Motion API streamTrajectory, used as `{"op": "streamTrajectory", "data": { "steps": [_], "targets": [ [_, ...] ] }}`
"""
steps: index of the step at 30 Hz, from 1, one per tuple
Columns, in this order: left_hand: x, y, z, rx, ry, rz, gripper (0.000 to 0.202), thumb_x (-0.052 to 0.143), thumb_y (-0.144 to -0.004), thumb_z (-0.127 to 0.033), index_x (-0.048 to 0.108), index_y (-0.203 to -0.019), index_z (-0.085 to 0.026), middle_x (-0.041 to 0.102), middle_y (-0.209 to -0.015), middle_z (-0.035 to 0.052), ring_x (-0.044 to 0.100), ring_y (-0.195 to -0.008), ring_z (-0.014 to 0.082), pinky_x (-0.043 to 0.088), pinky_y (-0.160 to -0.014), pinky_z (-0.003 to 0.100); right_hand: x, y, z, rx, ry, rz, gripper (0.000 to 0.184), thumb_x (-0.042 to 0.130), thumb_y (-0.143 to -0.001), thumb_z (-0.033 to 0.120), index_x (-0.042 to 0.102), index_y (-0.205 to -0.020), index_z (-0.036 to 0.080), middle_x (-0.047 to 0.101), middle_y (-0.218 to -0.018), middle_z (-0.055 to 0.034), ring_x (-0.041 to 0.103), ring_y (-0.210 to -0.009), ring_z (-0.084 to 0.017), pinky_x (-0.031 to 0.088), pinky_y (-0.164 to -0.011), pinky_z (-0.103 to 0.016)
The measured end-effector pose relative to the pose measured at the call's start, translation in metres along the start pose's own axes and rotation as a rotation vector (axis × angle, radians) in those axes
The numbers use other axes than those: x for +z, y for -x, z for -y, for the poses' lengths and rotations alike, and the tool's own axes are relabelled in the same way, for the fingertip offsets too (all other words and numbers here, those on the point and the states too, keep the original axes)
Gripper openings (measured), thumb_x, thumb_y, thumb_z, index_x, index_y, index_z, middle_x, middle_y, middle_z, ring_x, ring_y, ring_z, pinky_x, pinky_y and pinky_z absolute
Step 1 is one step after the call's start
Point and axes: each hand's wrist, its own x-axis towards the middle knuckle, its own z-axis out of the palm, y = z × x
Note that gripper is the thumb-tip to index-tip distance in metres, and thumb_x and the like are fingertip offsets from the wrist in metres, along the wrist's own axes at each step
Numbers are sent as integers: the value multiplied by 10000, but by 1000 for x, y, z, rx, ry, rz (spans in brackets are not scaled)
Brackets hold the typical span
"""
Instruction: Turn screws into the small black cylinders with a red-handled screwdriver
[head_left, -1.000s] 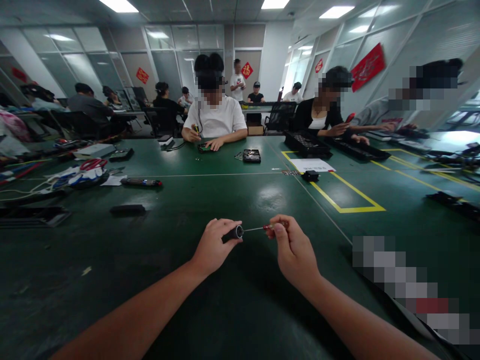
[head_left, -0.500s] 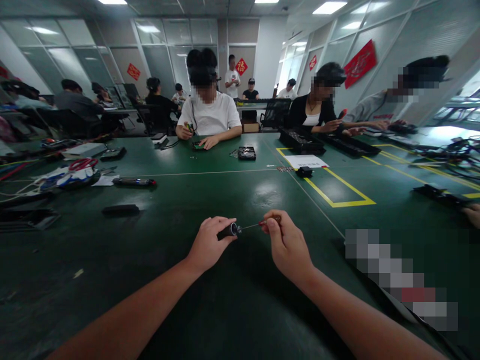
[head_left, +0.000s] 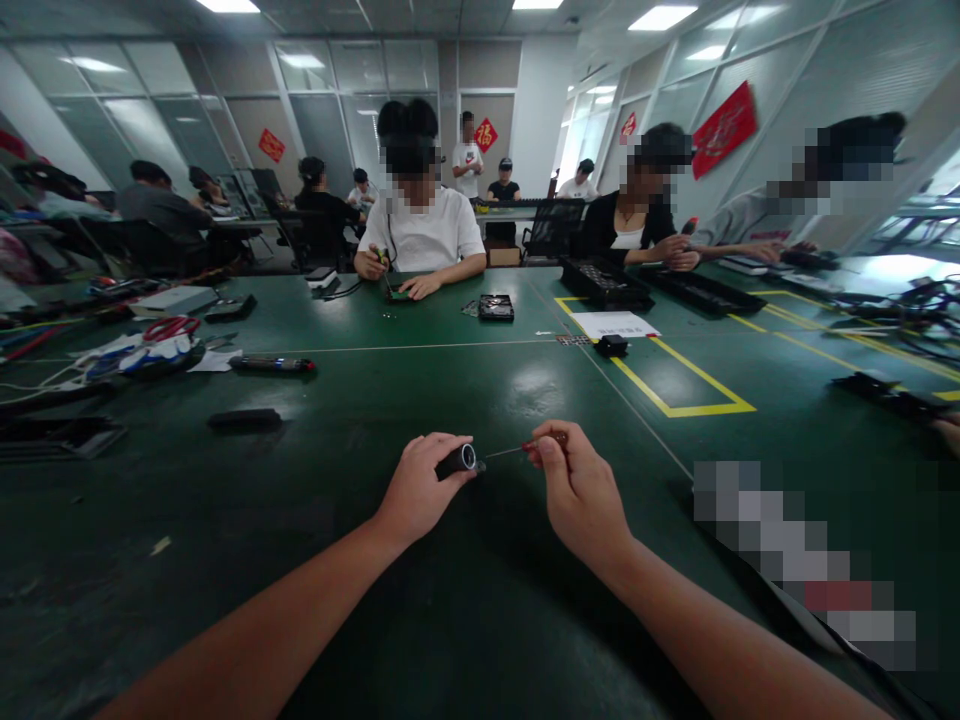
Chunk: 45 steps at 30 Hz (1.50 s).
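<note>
Dark-green bench [head_left: 450, 640], lit from above, with a co-worker in a white shirt [head_left: 424, 235] seated beyond it between eleven and twelve o'clock. Head view, sole view: the left hand [head_left: 420, 485] has its grip closed around a black cylindrical tube [head_left: 453, 461], bright-ringed at the mouth, which faces three o'clock. The right hand [head_left: 583, 485] pinches a red-handled screwdriver [head_left: 528, 447], its thin metal shaft directed to nine o'clock. A small grey piece [head_left: 481, 467] sits just beside the tube mouth, near the screwdriver tip; contact cannot be confirmed. Progress, as judged: tube end uncovered, small grey piece outside it, work there unfinished. Whether fitting or removal is under way cannot be determined. Untouched, toward ten o'clock from the left hand: a black oblong bar [head_left: 245, 420] and a dark pen-shaped tool [head_left: 272, 365], red at one end.
</note>
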Motion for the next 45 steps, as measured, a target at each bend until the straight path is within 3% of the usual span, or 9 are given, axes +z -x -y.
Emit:
{"op": "streamTrajectory", "data": {
  "steps": [8,13,17,21,28,33,39,42,45],
  "targets": [
    [0,2,2,28,52,-46,417,656,-911,-176,598,-1313,-271,618,-1253,42,596,-1168,205,478,-1039,401,0,0,-1,9,0,-11,214,408,-1041,347,577,-1062,218,708,-868,-45,699,-792,-208,510,-713,-332],
    [-5,-1,-7,97,-11,42,374,589,-935,-148,579,-1302,-219,614,-1287,63,576,-1207,218,455,-1082,405,2,-2,-2,-24,5,3,251,441,-1027,336,582,-1193,212,731,-1063,-88,711,-979,-230,520,-872,-380],
    [-10,-3,-20,149,-138,172,340,480,-948,-121,593,-1259,-200,611,-1216,83,581,-1133,231,488,-1000,409,3,-2,-3,22,29,71,287,444,-1018,296,586,-1247,198,733,-864,-43,722,-804,-204,538,-765,-339],
    [-10,-5,-26,128,-311,278,301,505,-902,-160,654,-1161,-206,624,-1067,95,604,-985,248,521,-826,381,3,-2,-4,22,51,107,283,470,-990,252,595,-1236,189,751,-902,-51,727,-839,-209,537,-776,-340],
    [-3,-20,-11,93,-390,348,243,616,-875,-306,740,-1072,-234,688,-942,91,655,-832,256,512,-695,345,3,-3,-2,60,58,130,281,473,-999,318,618,-1207,197,735,-775,-13,691,-635,-184,499,-601,-293],
    [-6,-25,-9,109,-398,346,255,527,-921,-303,760,-1011,-250,716,-916,75,668,-812,246,487,-670,325,3,-1,-4,44,54,144,270,476,-1002,310,616,-1207,204,726,-784,-8,699,-695,-188,504,-654,-301],
    [-36,-38,10,-153,19,255,269,530,-920,-352,719,-1036,-200,722,-955,69,643,-735,188,471,-646,290,2,-2,-4,36,39,133,269,463,-1009,309,610,-1206,201,718,-793,-13,690,-701,-182,508,-667,-300],
    [-68,-43,25,-409,373,138,271,561,-901,-315,678,-1090,-161,687,-923,60,551,-611,122,380,-507,219,3,-2,-4,26,26,136,264,459,-1011,311,612,-1201,208,715,-793,-13,694,-723,-184,511,-671,-299],
    [-112,-38,42,-617,765,-84,249,512,-913,-201,648,-1110,-134,616,-813,17,518,-583,95,329,-456,182,3,-2,-5,30,25,147,270,456,-1015,317,609,-1210,210,712,-806,-16,690,-723,-185,511,-658,-298]
  ]
}}
